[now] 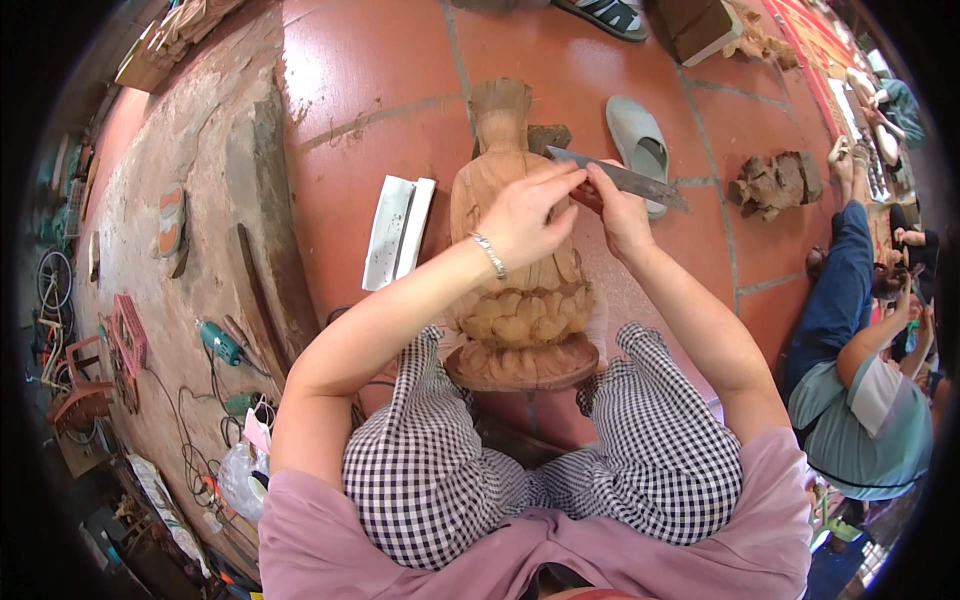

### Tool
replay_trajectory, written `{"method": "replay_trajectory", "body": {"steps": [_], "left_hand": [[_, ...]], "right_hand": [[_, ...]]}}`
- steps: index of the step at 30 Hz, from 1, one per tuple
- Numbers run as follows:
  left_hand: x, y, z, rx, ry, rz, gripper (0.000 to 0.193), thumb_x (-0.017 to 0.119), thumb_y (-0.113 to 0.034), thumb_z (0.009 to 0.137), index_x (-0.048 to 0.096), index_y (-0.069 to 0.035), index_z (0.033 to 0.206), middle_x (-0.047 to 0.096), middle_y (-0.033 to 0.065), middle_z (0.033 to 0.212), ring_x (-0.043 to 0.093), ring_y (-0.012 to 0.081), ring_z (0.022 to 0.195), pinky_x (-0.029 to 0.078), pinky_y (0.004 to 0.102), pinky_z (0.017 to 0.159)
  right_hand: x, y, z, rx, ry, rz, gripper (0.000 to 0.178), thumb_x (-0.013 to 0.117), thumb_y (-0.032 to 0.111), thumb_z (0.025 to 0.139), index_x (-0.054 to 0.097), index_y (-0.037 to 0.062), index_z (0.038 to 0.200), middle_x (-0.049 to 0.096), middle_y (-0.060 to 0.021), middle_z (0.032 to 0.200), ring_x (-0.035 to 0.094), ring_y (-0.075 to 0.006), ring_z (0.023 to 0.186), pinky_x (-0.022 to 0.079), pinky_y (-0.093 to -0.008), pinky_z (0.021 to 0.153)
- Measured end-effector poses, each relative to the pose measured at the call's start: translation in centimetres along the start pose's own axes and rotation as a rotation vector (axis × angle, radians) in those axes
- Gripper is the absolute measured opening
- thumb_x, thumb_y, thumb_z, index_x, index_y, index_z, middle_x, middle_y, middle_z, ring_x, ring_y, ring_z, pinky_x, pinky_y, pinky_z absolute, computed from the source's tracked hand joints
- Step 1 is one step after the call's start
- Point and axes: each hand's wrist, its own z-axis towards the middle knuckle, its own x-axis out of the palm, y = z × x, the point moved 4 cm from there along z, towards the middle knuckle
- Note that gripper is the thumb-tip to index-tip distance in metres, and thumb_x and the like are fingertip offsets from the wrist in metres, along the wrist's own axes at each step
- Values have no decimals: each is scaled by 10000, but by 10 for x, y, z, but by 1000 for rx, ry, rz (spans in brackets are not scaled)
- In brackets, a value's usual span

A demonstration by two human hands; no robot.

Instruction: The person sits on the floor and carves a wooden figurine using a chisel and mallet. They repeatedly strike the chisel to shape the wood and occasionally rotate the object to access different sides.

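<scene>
A carved wooden figure [522, 315] with a petalled base lies between my knees, its narrow top pointing away from me. Over its upper right side, both hands meet at a flat, dark-grey strip [640, 186], whose exact kind I cannot make out. My right hand [622, 215] pinches the strip at its near edge, fingers curled. My left hand [535, 212], wearing a bracelet [488, 255], reaches across the figure with its fingertips pressed together at the same edge. Left of the figure lies a folded white sheet [392, 232] with a grey band along it.
A grey-green slipper [637, 140] and a rough wood chunk [775, 184] lie on the red tiles [380, 60]. To the left, a stone slab [225, 150] bears a green power tool [218, 340] and cables. Another person [865, 420] sits at the right.
</scene>
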Motion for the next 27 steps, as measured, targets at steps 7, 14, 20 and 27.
{"method": "replay_trajectory", "body": {"steps": [7, 14, 20, 27], "left_hand": [[-36, 80, -49, -312, -207, 141, 543, 574, -417, 983, 547, -61, 1392, 521, 208, 1434, 458, 342, 1367, 360, 400, 1133], [-21, 102, -75, -629, -28, -822, 858, 668, -506, 920, 338, 44, 1489, 503, 186, 1441, 464, 264, 1364, 374, 362, 1129], [-20, 75, -93, -434, 0, -479, 1148, 799, -394, 840, 14, 15, 1572, 246, 249, 1583, 273, 306, 1476, 257, 375, 1199], [-14, 80, -93, -590, -140, -608, 1124, 762, -440, 863, 14, -4, 1581, 220, 224, 1608, 240, 316, 1492, 231, 370, 1205]], "right_hand": [[-11, 7, -5, 9, -14, 12, 133, 516, 130, 1004, 472, 39, 1090, 634, -147, 1031, 678, -234, 948, 581, -350, 828], [-6, 14, -10, 54, 30, 16, 158, 539, 108, 997, 460, 33, 1112, 649, -153, 1021, 689, -224, 898, 589, -339, 782], [-7, 20, -19, 70, 141, 33, 122, 572, 73, 983, 505, 24, 1073, 664, -137, 986, 694, -200, 879, 592, -320, 773], [15, 14, -49, 87, 286, -122, 135, 686, 58, 928, 600, -4, 1012, 691, -125, 1011, 689, -175, 885, 568, -282, 765]]}}
